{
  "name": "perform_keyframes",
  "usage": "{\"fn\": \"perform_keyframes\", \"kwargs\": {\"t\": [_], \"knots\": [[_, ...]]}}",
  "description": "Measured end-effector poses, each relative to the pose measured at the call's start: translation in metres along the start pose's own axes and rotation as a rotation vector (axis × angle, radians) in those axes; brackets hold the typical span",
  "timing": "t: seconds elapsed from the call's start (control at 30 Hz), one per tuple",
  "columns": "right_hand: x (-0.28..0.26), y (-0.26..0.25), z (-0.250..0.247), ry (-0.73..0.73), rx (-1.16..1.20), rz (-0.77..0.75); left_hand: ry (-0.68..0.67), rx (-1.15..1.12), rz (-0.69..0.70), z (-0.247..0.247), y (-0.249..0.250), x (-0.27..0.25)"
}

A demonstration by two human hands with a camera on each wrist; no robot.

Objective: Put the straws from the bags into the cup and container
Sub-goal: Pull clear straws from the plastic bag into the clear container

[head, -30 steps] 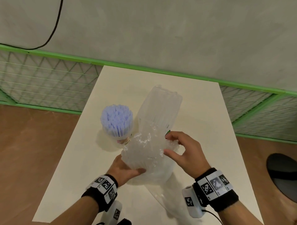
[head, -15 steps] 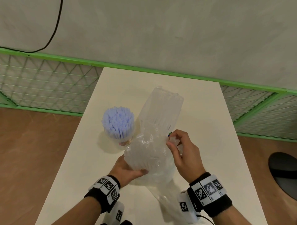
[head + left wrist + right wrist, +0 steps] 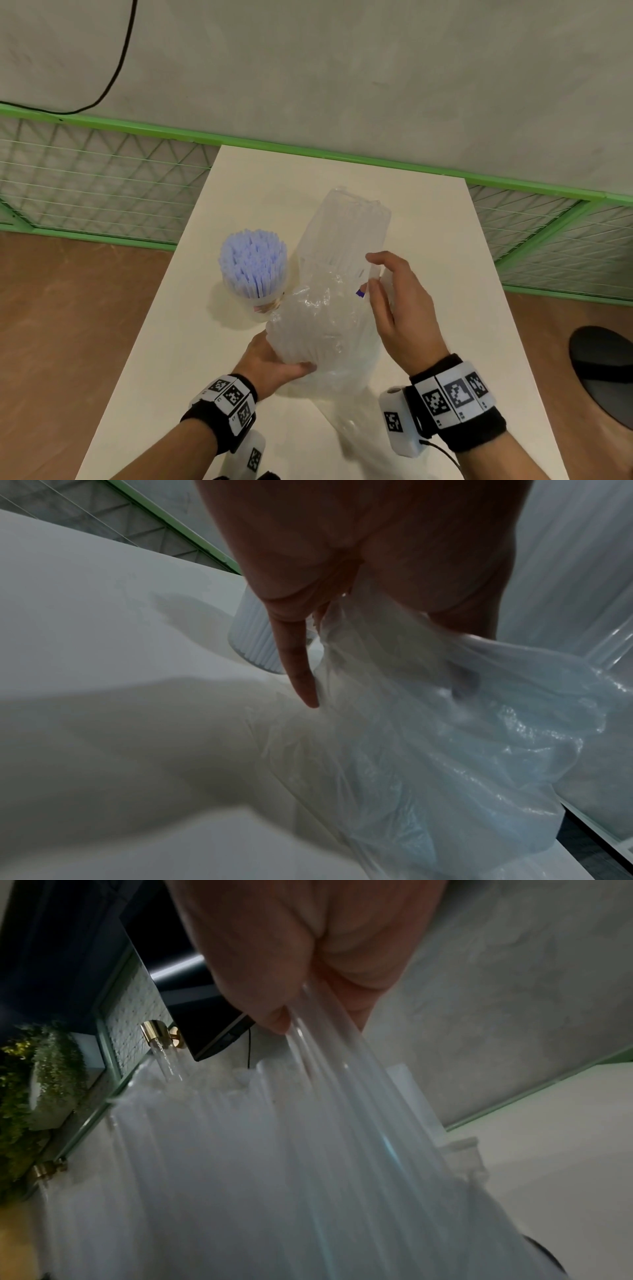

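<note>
A clear cup [image 3: 265, 310] packed with pale blue straws [image 3: 252, 263] stands left of centre on the white table [image 3: 445, 274]. Beside it, a bundle of clear straws [image 3: 342, 236] rises out of a crumpled clear plastic bag [image 3: 318, 318]. My left hand [image 3: 284, 363] grips the bag's lower end from below, its fingers mostly hidden under the plastic. My right hand [image 3: 371, 272] pinches several clear straws [image 3: 329, 1069] at the bundle's right side, above the bag's mouth. In the left wrist view one finger [image 3: 298, 674] lies along the bag [image 3: 445, 737]. Whether a container surrounds the bundle, I cannot tell.
The table is narrow, with its far edge against a green-framed wire fence [image 3: 102, 192] and a grey wall. Brown floor lies on both sides. A dark round object [image 3: 603, 373] sits on the floor at the right. Loose bag plastic [image 3: 352, 421] trails toward me on the table.
My right hand has moved up and away from the bag's crumpled mouth to the side of the straw bundle. My left hand keeps its hold on the bag.
</note>
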State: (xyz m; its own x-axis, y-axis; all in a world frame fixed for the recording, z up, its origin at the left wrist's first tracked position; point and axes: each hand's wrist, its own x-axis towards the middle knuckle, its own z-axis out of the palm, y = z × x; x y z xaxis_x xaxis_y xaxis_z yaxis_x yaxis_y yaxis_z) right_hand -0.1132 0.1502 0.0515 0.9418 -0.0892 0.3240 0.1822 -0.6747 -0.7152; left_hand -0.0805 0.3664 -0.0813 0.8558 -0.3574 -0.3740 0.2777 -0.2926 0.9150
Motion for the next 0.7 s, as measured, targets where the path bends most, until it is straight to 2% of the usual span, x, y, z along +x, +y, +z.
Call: {"fn": "perform_keyframes", "kwargs": {"t": [0.07, 0.17, 0.37, 0.5, 0.57, 0.63, 0.7], "knots": [[0.003, -0.005, -0.007, 0.004, 0.012, 0.009, -0.005, -0.001, -0.002, 0.000, 0.000, 0.000], [0.011, -0.010, -0.016, 0.120, -0.009, -0.016, -0.013, -0.007, 0.004, 0.000, 0.001, -0.001], [0.025, -0.021, -0.029, 0.249, 0.008, -0.011, -0.021, -0.017, 0.012, -0.001, 0.002, -0.001], [0.040, -0.031, -0.059, 0.462, 0.076, -0.010, -0.014, -0.021, -0.003, -0.002, 0.002, -0.001], [0.048, -0.039, -0.074, 0.547, 0.093, -0.071, -0.010, -0.022, -0.003, -0.001, 0.002, -0.001], [0.055, -0.045, -0.091, 0.631, 0.162, -0.125, -0.007, -0.024, -0.004, -0.001, 0.004, -0.003], [0.066, -0.035, -0.115, 0.736, 0.278, -0.112, 0.001, -0.022, -0.003, -0.001, 0.005, -0.004]]}}
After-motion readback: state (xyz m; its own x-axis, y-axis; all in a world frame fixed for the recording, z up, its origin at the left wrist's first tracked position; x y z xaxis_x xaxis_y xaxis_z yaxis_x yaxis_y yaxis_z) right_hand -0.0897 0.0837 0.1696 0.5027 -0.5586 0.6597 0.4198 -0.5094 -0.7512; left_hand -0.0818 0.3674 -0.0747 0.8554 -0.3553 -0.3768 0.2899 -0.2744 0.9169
